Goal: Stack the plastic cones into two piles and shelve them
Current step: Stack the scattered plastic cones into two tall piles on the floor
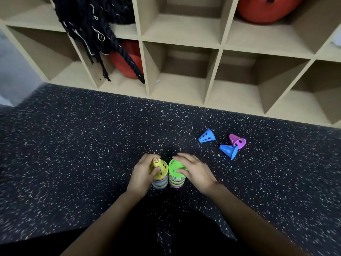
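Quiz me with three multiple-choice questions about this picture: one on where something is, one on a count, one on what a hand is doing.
1. Where do the loose cones lie?
A) in a shelf compartment
B) on a chair
C) on the floor, right of the yellow-topped pile and the green-topped pile

2. How many loose cones are there?
A) three
B) one
C) six

3. What is the left hand doing?
A) hanging idle
B) gripping the yellow-topped pile
C) pulling a rope

Answers:
1 C: all of them lie tipped over on the speckled floor, to the right of both piles.
2 A: one blue cone, a second blue cone and a pink cone.
3 B: its fingers curl round the yellow cone on top.
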